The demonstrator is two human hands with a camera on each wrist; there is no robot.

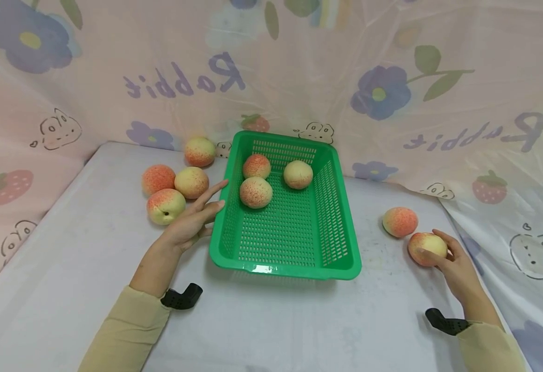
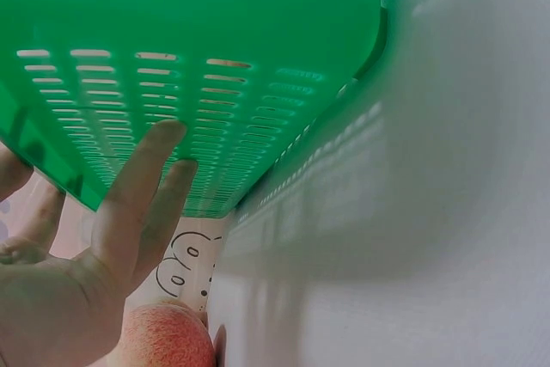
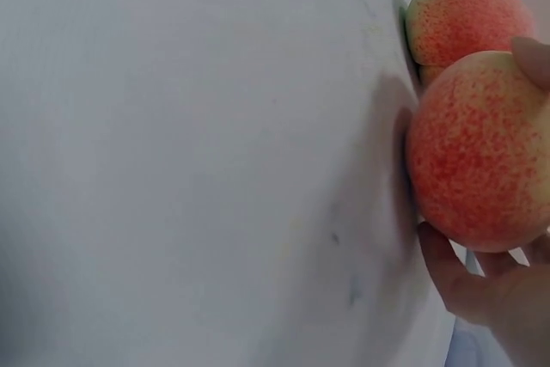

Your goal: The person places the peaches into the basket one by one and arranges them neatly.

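Observation:
A green plastic basket stands mid-table with several peaches inside, among them a speckled peach and a pale peach. My left hand is at the basket's left side, its extended fingers against the slotted wall in the left wrist view. Far to the right, my right hand grips a red-and-yellow peach with thumb and fingers curled around it. Just beyond that one lies another peach, which the held peach partly covers in the right wrist view.
Left of the basket sits a group of peaches, including a red one and one with a dark stem hollow. The white tabletop meets a printed cloth hanging at the back and sides. Each wrist carries a black camera mount.

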